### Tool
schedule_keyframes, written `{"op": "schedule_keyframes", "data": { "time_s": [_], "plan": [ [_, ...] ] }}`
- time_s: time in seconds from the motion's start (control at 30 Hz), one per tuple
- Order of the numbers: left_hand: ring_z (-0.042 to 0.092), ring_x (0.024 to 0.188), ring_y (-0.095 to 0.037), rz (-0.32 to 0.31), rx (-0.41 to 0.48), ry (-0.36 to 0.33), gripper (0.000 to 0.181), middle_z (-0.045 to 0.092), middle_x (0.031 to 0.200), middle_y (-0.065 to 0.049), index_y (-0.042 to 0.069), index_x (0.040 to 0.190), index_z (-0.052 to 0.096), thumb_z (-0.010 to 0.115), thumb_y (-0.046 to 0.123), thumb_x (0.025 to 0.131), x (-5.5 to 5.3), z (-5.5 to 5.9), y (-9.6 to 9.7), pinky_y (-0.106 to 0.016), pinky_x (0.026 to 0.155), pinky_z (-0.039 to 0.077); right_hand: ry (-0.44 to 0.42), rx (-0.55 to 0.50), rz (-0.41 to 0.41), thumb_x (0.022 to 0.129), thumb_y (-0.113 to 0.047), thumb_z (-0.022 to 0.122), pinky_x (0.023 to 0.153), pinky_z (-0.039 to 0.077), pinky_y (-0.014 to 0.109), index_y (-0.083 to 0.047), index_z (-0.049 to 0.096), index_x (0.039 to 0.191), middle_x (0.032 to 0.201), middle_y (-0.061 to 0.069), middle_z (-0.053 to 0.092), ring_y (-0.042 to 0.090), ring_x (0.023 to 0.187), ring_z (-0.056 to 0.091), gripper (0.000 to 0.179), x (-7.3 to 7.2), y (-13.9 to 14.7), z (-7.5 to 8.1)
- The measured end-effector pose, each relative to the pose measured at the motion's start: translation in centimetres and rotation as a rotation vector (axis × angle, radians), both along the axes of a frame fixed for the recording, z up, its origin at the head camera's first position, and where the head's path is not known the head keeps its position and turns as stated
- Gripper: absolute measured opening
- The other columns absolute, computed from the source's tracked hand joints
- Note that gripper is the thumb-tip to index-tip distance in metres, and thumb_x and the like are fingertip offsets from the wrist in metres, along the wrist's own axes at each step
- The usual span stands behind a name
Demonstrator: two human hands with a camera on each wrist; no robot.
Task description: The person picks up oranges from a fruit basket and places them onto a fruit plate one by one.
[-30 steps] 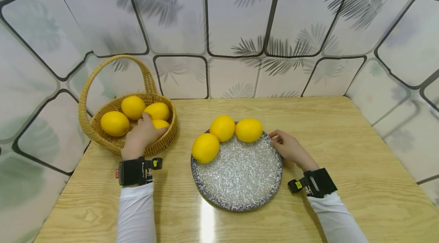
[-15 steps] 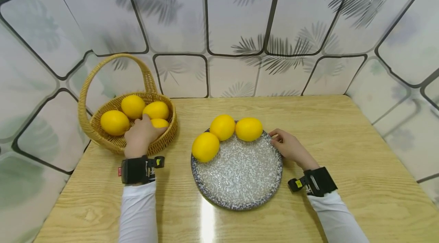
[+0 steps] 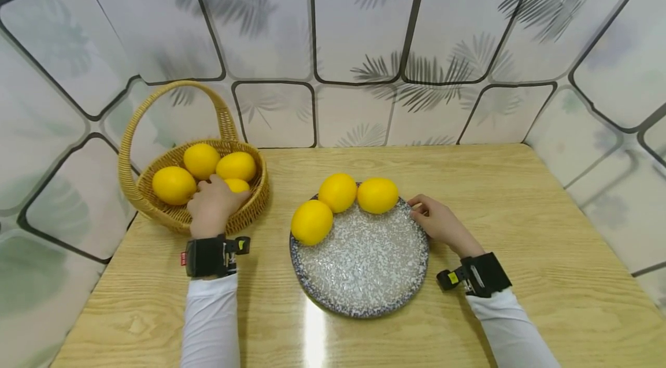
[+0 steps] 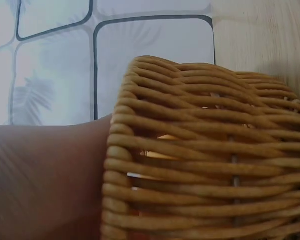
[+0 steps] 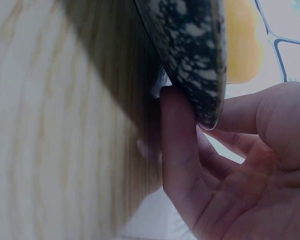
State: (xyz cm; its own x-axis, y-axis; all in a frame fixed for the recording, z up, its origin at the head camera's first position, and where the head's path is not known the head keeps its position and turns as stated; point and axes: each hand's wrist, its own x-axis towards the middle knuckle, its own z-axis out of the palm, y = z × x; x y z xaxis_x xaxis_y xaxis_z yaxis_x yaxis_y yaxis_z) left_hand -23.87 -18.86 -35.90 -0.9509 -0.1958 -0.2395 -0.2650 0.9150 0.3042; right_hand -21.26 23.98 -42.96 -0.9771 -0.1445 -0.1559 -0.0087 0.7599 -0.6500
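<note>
My left hand (image 3: 212, 203) reaches over the near rim of a wicker basket (image 3: 247, 219), its fingers and thumb around a yellow lemon (image 3: 236, 185) that it partly covers. In the left wrist view the basket's woven wall (image 4: 205, 150) hides the fingertips. At the right, my right hand (image 3: 439, 222) grips the edge of a round speckled grey plate (image 3: 369, 264). The right wrist view shows a finger under the plate's rim (image 5: 197, 65) and the thumb at its upper side. Lemons (image 3: 312, 222) sit along the plate's far left edge.
Several more lemons (image 3: 174, 185) lie in the basket, whose tall arched handle (image 3: 136, 119) rises on the far side of my left hand. The wooden table (image 3: 499, 183) meets a patterned wall covering (image 3: 359, 38) at the back and sides.
My left hand has shifted slightly within the basket, and the lemon at its fingers has moved a little to the left. The right hand and the plate stay in place.
</note>
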Motion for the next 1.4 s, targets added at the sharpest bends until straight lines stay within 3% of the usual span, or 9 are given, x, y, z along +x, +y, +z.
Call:
{"op": "schedule_keyframes", "data": {
  "time_s": [0.37, 0.67, 0.9, 1.17, 1.4],
  "plan": [
    [0.042, 0.117, -0.062, -0.006, 0.002, -0.031, 0.093, 0.033, 0.137, -0.051, -0.019, 0.146, 0.012, 0.049, 0.048, 0.093, 0.0, 0.0, 0.5, -0.069, 0.097, 0.040, -0.009, -0.012, -0.007, 0.100, -0.017, 0.048, 0.077, 0.052, 0.042, -0.002, 0.054, 0.128, 0.112, 0.027, 0.065, 0.033, 0.096, 0.060, 0.033, 0.1, 0.0, -0.1],
    [0.042, 0.117, -0.062, -0.012, -0.012, -0.033, 0.094, 0.033, 0.137, -0.050, -0.017, 0.148, 0.009, 0.049, 0.047, 0.092, -0.5, 0.1, 0.4, -0.068, 0.098, 0.040, -0.012, -0.020, -0.002, 0.100, -0.017, 0.047, 0.077, 0.052, 0.042, -0.003, 0.054, 0.128, 0.113, 0.027, 0.064, 0.034, 0.096, 0.060, 0.033, 0.1, 0.0, 0.0],
    [0.044, 0.116, -0.061, -0.010, -0.021, -0.023, 0.096, 0.034, 0.136, -0.049, -0.016, 0.148, 0.009, 0.053, 0.048, 0.091, -0.2, 0.2, 0.5, -0.068, 0.096, 0.042, -0.016, -0.017, 0.000, 0.100, -0.017, 0.047, 0.077, 0.052, 0.042, -0.003, 0.054, 0.129, 0.114, 0.027, 0.064, 0.033, 0.096, 0.060, 0.033, 0.1, 0.1, 0.0],
    [0.043, 0.116, -0.061, 0.006, -0.022, 0.014, 0.101, 0.034, 0.137, -0.048, -0.015, 0.149, 0.011, 0.056, 0.051, 0.087, 0.2, 0.9, 0.4, -0.069, 0.097, 0.040, -0.016, -0.023, 0.003, 0.100, -0.017, 0.047, 0.074, 0.052, 0.040, -0.002, 0.054, 0.129, 0.113, 0.027, 0.064, 0.032, 0.095, 0.060, 0.033, 0.2, 0.2, 0.0],
    [0.044, 0.112, -0.062, 0.019, -0.001, 0.079, 0.094, 0.038, 0.134, -0.048, -0.014, 0.144, 0.021, 0.058, 0.048, 0.084, 1.1, 2.5, 0.9, -0.069, 0.092, 0.041, -0.017, -0.020, 0.003, 0.100, -0.017, 0.047, 0.075, 0.052, 0.039, -0.002, 0.054, 0.128, 0.113, 0.027, 0.064, 0.032, 0.094, 0.060, 0.033, 0.2, 0.1, 0.0]
  ]
}}
